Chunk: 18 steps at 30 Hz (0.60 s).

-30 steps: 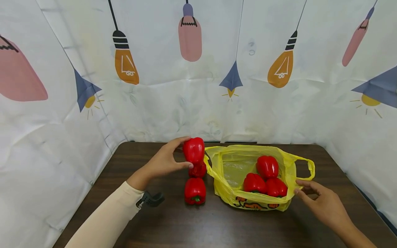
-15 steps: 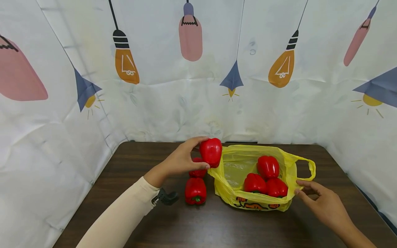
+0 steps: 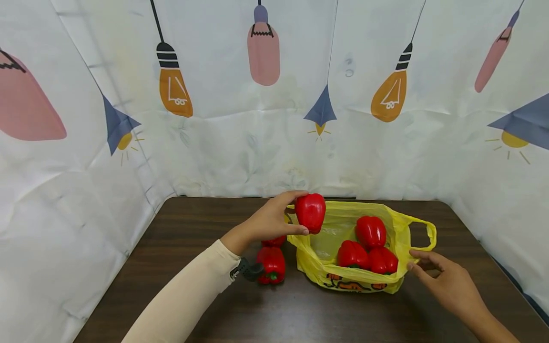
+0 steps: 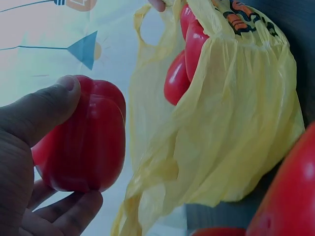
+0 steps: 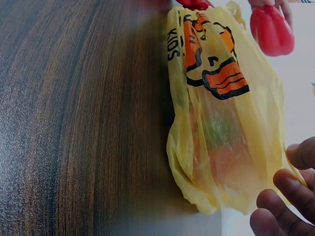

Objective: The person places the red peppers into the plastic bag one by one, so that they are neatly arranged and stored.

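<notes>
My left hand grips a red bell pepper between thumb and fingers, in the air over the left rim of an open yellow plastic bag. The left wrist view shows that hand wrapped round the pepper beside the bag. Three red peppers lie inside the bag. My right hand lies at the bag's right side, fingers relaxed, fingertips at the plastic. Two more peppers sit on the table left of the bag, partly hidden by my left wrist.
The dark wooden table is closed in at the back and both sides by a white cloth printed with lamps. The bag's handle loop sticks out to the right.
My left hand has carried the pepper rightwards from above the two table peppers to over the bag's left rim. The right hand and bag have stayed put.
</notes>
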{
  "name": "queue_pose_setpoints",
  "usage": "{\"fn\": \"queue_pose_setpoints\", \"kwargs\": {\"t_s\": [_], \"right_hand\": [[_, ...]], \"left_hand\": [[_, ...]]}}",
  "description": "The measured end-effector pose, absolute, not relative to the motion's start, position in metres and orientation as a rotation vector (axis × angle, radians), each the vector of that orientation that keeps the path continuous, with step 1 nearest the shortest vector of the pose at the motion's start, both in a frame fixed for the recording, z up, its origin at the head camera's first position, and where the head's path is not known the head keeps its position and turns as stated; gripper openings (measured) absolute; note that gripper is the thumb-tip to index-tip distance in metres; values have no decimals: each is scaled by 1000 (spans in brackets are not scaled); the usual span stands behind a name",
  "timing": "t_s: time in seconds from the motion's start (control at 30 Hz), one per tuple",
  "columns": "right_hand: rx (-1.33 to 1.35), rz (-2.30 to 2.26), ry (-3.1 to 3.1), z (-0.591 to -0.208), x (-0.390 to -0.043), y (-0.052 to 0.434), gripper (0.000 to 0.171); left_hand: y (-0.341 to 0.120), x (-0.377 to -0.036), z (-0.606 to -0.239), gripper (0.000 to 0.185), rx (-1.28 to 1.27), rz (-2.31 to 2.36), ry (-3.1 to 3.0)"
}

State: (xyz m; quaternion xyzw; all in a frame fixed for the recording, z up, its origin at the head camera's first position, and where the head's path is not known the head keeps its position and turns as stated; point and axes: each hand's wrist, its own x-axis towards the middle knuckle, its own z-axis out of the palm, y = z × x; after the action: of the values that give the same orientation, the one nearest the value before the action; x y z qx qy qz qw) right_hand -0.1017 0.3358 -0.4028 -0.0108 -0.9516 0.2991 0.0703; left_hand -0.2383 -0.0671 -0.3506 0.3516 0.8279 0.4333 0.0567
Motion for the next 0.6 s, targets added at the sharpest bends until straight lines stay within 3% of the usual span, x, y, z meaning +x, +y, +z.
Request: {"fn": "queue_pose_setpoints", "kwargs": {"t_s": [0.6], "right_hand": [[-13, 908, -2839, -405, -102, 335, 51]], "left_hand": [[-14, -244, -366, 88, 1044, 1185, 2530]]}}
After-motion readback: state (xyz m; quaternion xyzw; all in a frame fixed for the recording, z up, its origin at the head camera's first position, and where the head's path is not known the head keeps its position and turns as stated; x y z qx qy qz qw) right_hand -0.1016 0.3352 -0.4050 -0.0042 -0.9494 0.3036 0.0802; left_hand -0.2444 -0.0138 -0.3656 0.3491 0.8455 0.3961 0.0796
